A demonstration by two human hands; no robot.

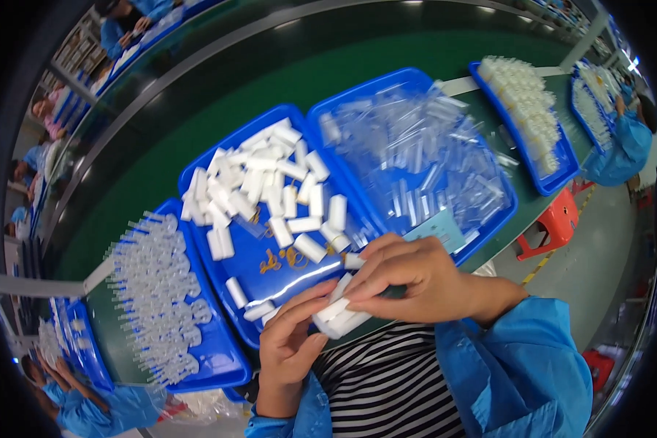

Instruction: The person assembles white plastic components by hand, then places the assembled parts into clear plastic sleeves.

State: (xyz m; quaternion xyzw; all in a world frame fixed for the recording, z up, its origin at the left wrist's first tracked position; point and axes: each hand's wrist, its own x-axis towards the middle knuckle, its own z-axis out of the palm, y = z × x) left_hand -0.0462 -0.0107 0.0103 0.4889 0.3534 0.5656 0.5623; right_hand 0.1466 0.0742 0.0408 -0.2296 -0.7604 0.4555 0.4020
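Observation:
My left hand (293, 337) is closed around a small bundle of white cylinders (335, 316) at the near edge of the middle blue tray. My right hand (416, 281) pinches the same bundle from the right, its fingertips pressed on the upper pieces. Some of the bundle is hidden behind my fingers. Just beyond my hands, the blue tray (235, 292) holds a heap of white cylinders (270, 175) and several loose yellow rubber bands (285, 259). A few single cylinders lie at the tray's near side, close to my left hand.
Right of it, another blue tray (508, 191) holds clear plastic tubes (416, 139) and a pale green card (439, 232). Clear stemmed parts (160, 299) fill a tray at left; cream pieces (520, 109) fill one at far right. A red stool (551, 226) stands beyond the green bench; co-workers sit nearby.

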